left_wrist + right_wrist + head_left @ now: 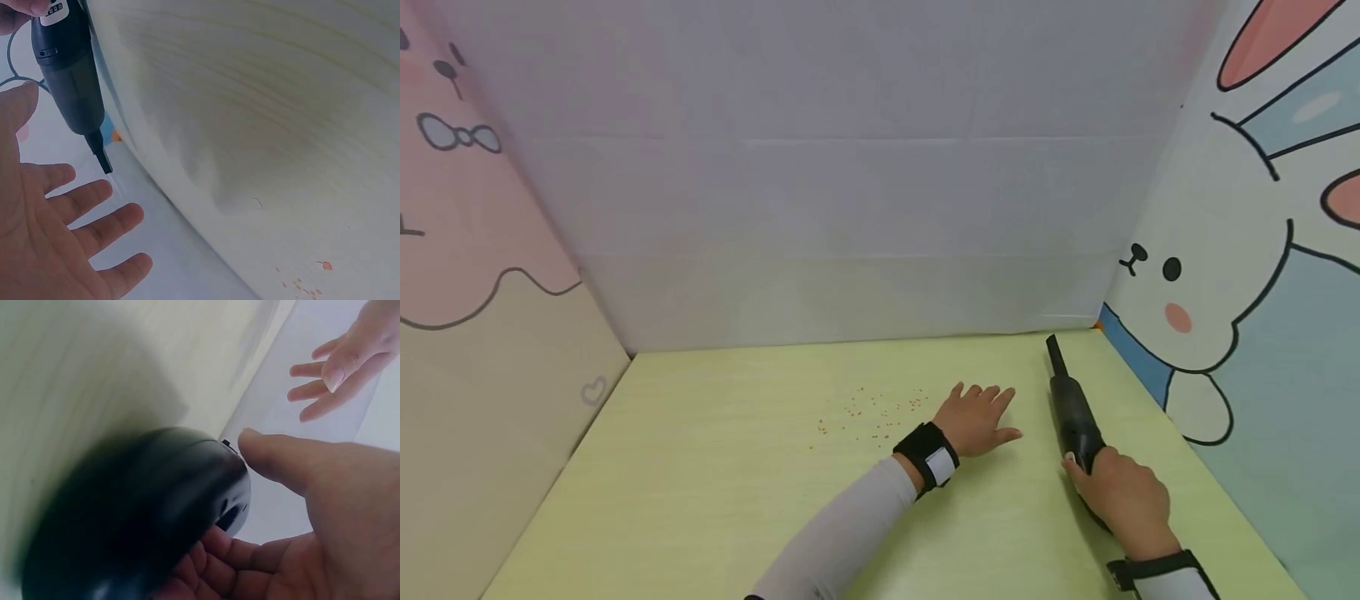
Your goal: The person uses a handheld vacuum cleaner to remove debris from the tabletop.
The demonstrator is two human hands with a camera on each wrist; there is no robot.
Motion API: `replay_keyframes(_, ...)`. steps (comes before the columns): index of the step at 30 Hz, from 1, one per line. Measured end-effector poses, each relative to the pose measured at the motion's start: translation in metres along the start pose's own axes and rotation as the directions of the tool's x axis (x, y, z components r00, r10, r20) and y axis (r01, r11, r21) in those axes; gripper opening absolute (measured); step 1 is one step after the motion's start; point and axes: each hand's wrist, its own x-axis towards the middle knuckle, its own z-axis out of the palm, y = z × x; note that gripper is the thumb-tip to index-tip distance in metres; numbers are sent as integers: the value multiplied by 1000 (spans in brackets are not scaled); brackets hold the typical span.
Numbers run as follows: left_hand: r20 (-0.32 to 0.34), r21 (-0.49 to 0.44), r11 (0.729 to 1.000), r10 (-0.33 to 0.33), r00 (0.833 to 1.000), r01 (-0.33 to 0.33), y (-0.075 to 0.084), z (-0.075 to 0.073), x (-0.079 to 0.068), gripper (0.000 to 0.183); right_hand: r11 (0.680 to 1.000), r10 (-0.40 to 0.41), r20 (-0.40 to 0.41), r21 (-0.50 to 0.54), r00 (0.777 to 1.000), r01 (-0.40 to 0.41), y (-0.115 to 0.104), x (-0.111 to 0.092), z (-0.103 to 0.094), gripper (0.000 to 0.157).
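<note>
My right hand grips a black handheld vacuum cleaner by its handle, near the table's right side. Its narrow nozzle points toward the back wall. In the right wrist view, curled fingers go under the dark body and the thumb lies along its upper side. My left hand is spread, palm down, between the vacuum and some scattered orange-red crumbs. It holds nothing. The left wrist view shows its fingers apart, with the vacuum cleaner beyond them and a few crumbs at the lower right.
The pale yellow-green table meets a whitish back wall. A pink and cream panel stands on the left. On the right a panel with a cartoon rabbit runs close beside the vacuum cleaner.
</note>
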Motion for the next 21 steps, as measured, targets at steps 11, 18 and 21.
replay_keyframes(11, -8, 35, 999, 14, 1000, -13, 8, 6, 6, 68, 1000, 0, 67, 4, 998, 0, -4, 4, 5, 48)
replay_keyframes(18, 2, 31, 999, 32, 999, -32, 19, 7, 15, 69, 999, -32, -8, 38, 999, 32, 0, 6, 11, 45)
replay_keyframes(21, 4, 33, 999, 36, 999, -36, 22, 8, 19, 70, 997, -43, -57, 66, 997, 47, 4, 8, 14, 46)
